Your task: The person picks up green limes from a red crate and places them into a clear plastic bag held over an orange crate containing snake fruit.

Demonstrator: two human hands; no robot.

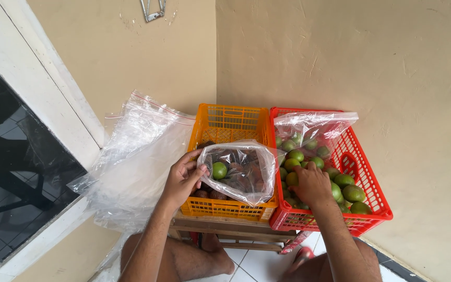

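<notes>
Limes (pixel 343 185), round and glossy green, are filling the red lattice crate (pixel 379 201), where the right hand (pixel 311 184) is curling down over them. Left hand (pixel 184 177) is pinching a clear crinkly bag (pixel 244 169) over the orange crate (pixel 225 122) on a wooden surface (pixel 225 227) beside beige walls.

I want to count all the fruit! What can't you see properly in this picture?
- Head view: the right hand covers the green fruits beneath it in the red crate.
- The clear bag, pinched by the left hand, hides much of the dark fruit in the orange crate.
- The wooden stand is mostly hidden by crates.
</notes>
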